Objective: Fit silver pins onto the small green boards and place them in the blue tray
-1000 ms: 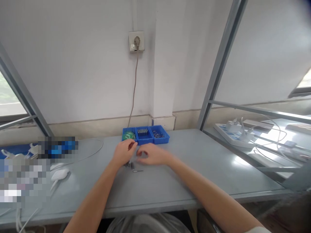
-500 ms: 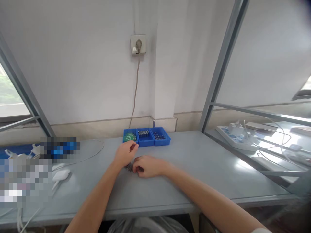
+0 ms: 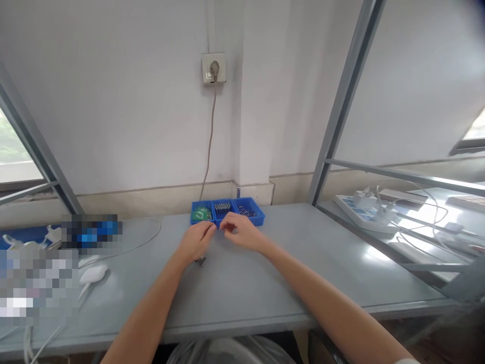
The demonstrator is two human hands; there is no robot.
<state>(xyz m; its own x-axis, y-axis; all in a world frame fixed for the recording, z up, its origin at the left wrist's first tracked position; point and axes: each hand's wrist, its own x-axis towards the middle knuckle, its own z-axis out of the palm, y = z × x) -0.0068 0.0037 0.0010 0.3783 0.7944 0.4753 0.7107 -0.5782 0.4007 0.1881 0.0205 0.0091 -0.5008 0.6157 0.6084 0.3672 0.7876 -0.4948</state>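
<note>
My left hand rests on the grey table with thumb and forefinger pinched on something too small to make out. My right hand is raised beside it, its fingertips pinched on a small metal part and almost touching those of the left hand. A few small dark metal parts lie on the table just under my left hand. Right behind both hands stands a row of three blue trays: green pieces in the left one, small metal parts in the middle and right ones.
A wall socket has a plug in it, and its cable runs down behind the trays. A slanted metal post rises at the right, with a white power strip and cables beyond it. A white device lies at the left.
My right hand dropped to the loose metal parts on the table, closed there, then rose forward to meet my left fingertips. One loose part is gone from the table. My left hand hardly moved.
</note>
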